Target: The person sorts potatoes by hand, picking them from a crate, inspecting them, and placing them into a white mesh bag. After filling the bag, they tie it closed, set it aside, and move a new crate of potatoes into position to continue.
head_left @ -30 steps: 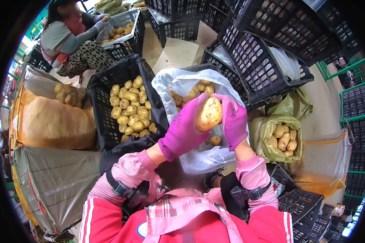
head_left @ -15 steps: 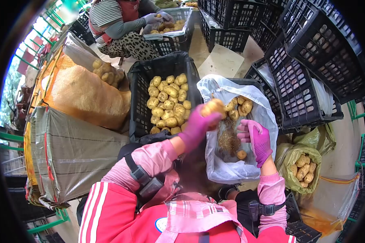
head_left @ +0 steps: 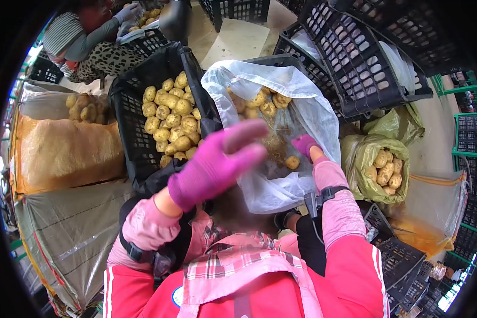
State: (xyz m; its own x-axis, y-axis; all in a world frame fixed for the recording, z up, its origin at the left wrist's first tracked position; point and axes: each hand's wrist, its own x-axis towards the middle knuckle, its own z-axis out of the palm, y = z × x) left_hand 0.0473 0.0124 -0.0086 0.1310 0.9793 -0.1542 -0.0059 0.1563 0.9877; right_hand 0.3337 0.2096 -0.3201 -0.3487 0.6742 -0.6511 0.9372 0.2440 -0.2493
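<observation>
My left hand (head_left: 217, 159), in a purple glove, is raised over the near left edge of the lined crate, fingers apart with nothing in them. The white liner (head_left: 315, 95) drapes over that crate's rim. Several potatoes (head_left: 268, 108) lie at its far end, and a single potato (head_left: 292, 162) sits near my right hand. My right hand (head_left: 306, 146), also purple-gloved, is low inside the right part of the liner. Its fingers are curled in, and whatever they hold, if anything, is hidden. Brownish debris (head_left: 275, 148) lies in the liner's middle.
A black crate (head_left: 127, 132) of potatoes stands at left, beside an orange mesh sack (head_left: 69, 159). Stacked black crates (head_left: 355, 69) rise at right. A green bag (head_left: 355, 167) of potatoes is open below them. Another person (head_left: 85, 42) sits at upper left by a crate.
The potato that was in my left hand is gone from it; the hand is now nearer and spread. My right hand has curled lower in the liner. The view has swung right.
</observation>
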